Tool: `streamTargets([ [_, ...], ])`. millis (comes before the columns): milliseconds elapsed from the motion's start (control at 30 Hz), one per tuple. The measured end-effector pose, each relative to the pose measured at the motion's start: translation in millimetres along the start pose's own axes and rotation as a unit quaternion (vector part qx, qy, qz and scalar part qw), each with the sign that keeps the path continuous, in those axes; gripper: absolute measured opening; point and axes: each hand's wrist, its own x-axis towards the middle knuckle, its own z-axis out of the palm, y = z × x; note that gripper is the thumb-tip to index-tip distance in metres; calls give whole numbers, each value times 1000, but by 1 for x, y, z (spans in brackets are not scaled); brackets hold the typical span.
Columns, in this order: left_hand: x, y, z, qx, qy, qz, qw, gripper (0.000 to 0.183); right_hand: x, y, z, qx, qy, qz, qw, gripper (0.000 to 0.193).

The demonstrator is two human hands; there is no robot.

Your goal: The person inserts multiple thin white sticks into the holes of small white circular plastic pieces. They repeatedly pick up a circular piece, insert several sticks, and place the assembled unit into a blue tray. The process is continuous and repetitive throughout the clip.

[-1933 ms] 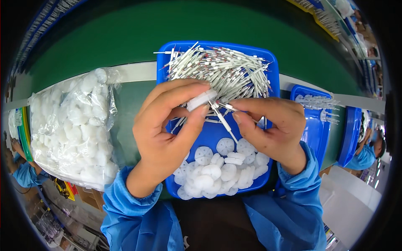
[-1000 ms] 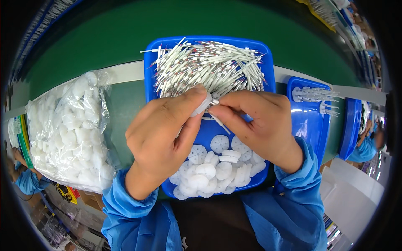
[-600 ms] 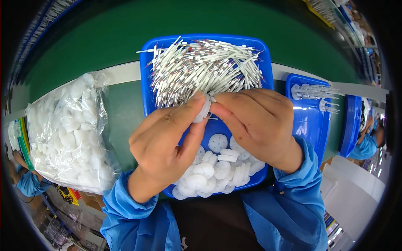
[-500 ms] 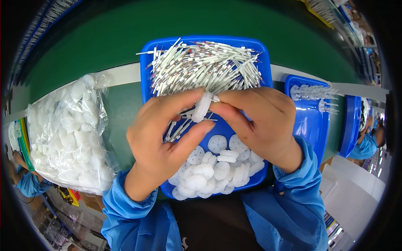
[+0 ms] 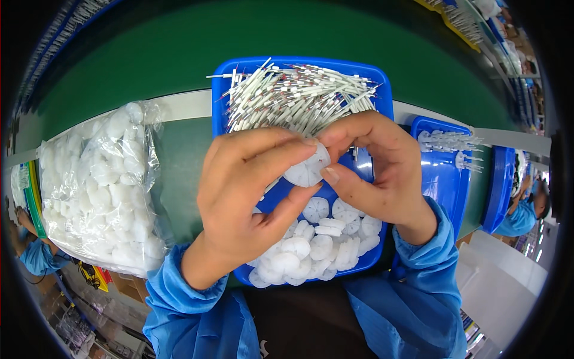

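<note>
Between my two hands, above the blue tray (image 5: 387, 99), a round white plastic disc (image 5: 304, 173) with radial markings is held tilted, its flat face showing. My left hand (image 5: 242, 185) is closed on the disc's left side, thumb below and fingers across the top. The thumb and forefinger of my right hand (image 5: 385, 170) close on its right edge; whether they pinch a small part there too is hidden. Thin white rods (image 5: 299, 96) with some reddish ends lie heaped in the tray's far half. Its near half holds a pile of similar white discs (image 5: 311, 251).
A clear plastic bag (image 5: 98, 191) full of white discs lies left of the tray on the green table (image 5: 182, 173). At right, another blue tray (image 5: 439, 191) holds white parts with rods (image 5: 448, 142). Blue-sleeved people (image 5: 520, 215) are at the far right and left edges.
The disc, earlier nearly edge-on, has turned so that its flat face shows. My right fingers have shifted onto its edge. The view has shifted slightly, so the tray appears further right.
</note>
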Motion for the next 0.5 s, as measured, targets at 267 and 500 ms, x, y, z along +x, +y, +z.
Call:
streamTargets([
  [267, 0, 1, 4, -6, 22, 7, 1000, 54, -2, 3, 0, 49, -9, -3, 999, 37],
  [500, 7, 3, 4, -17, 16, 1, 1000, 55, -3, 6, -3, 83, -24, 10, 996, 36],
])
